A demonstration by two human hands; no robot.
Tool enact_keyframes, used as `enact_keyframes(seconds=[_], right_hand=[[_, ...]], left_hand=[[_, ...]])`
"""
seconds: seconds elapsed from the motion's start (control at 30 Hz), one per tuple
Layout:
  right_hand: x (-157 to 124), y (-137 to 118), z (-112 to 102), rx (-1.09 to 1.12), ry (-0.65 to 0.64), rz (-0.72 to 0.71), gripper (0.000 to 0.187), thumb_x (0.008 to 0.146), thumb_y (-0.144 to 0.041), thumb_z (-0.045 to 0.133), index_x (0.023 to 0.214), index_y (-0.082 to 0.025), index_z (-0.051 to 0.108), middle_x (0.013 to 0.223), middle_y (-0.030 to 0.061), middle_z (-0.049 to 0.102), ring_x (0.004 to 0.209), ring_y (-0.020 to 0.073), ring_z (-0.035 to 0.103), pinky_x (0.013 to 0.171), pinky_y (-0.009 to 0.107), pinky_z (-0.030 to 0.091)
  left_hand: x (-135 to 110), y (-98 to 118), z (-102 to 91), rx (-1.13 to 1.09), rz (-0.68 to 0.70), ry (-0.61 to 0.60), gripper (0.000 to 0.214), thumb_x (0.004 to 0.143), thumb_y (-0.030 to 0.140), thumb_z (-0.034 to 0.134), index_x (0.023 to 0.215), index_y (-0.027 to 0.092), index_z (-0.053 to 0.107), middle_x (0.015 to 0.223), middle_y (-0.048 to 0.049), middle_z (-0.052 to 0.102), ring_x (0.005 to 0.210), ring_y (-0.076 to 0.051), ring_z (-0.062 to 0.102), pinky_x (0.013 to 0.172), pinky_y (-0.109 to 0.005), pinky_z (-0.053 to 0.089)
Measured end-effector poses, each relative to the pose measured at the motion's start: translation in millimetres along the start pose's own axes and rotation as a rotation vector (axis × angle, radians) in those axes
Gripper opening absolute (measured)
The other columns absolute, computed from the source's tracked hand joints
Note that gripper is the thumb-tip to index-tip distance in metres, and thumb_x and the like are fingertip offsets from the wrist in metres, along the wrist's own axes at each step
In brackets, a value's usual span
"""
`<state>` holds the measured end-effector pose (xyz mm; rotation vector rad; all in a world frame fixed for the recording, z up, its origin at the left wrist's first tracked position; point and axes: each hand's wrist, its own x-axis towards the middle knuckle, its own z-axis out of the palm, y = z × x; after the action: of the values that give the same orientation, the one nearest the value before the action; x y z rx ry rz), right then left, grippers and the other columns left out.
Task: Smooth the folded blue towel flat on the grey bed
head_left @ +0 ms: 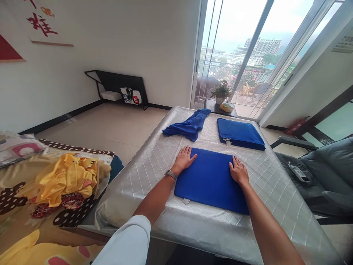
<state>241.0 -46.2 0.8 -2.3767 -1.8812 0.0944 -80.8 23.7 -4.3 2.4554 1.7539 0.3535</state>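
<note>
A flat blue rectangle of cloth or a cushion cover (211,180) lies smooth before me, a small white label at its near left edge. My left hand (184,160) rests flat on its far left corner, fingers together and stretched out. Across from it, my right hand (238,170) lies flat on the right edge, fingers extended. Neither hand grips anything. Beyond the right hand is a neat stack of similar blue pieces (239,131), with a label showing at its front. A crumpled blue cloth (190,124) sits farther back on the left.
All this lies on a table with a silvery quilted cover (143,176). To the left is a bed with yellow clothes (68,176) heaped on it. A dark armchair (331,165) holds a white power strip on the right. A potted plant (220,92) stands by the glass door.
</note>
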Motion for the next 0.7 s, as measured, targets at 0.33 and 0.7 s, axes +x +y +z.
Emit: enact_keyframes(seconds=[0.33,0.7], right_hand=[[0.5,-2.1,-2.1,-0.023,-0.018,0.000,0.066,0.101,-0.045,0.015,0.159,-0.015,0.021,0.165,0.0053,0.021,0.151,0.0187,0.017,0.123,0.040,0.013],[-1.6,-2.4,-2.6,-0.001,0.007,-0.003,0.065,0.101,-0.045,0.016,0.158,-0.015,0.025,0.164,0.0040,0.024,0.151,0.0187,0.020,0.123,0.039,0.012]], left_hand=[[0.3,-0.6,1.8,-0.016,0.003,0.014,0.080,0.100,0.063,0.014,0.155,0.007,0.029,0.162,-0.0143,0.027,0.150,-0.027,0.022,0.123,-0.041,0.016],[1.0,-0.9,5.1,-0.010,-0.006,0.028,0.079,0.100,0.064,0.015,0.155,0.009,0.030,0.161,-0.0128,0.030,0.150,-0.026,0.023,0.123,-0.042,0.017]])
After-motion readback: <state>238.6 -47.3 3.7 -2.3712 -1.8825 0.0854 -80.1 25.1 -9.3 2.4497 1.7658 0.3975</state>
